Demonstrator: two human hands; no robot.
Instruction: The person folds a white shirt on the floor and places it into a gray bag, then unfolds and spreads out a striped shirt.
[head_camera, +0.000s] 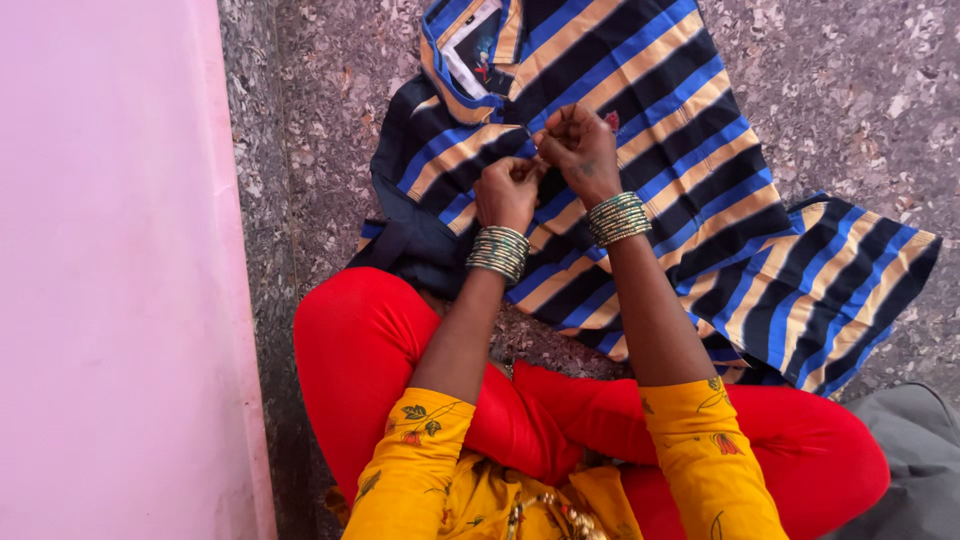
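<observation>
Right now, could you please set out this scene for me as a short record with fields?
Setting: speckled stone floor, pink wall on the left
Posture: seated cross-legged, red trousers, yellow floral sleeves
Garment: striped shirt in navy, blue and tan, spread flat, collar away from the person
Left hand: pinching the shirt front near the placket
Right hand: fingers closed on the same spot
Wrists: stacked bangles on both
Corner: grey cloth

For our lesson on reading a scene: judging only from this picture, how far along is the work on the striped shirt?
Done: the striped shirt already lies spread flat on the speckled floor, collar away from the person. In hand: the left hand and right hand pinch together at the shirt's front, just below the collar; what the fingers grip is too small to tell. Left: the lower front lies untouched, and the right sleeve is still spread out.
</observation>
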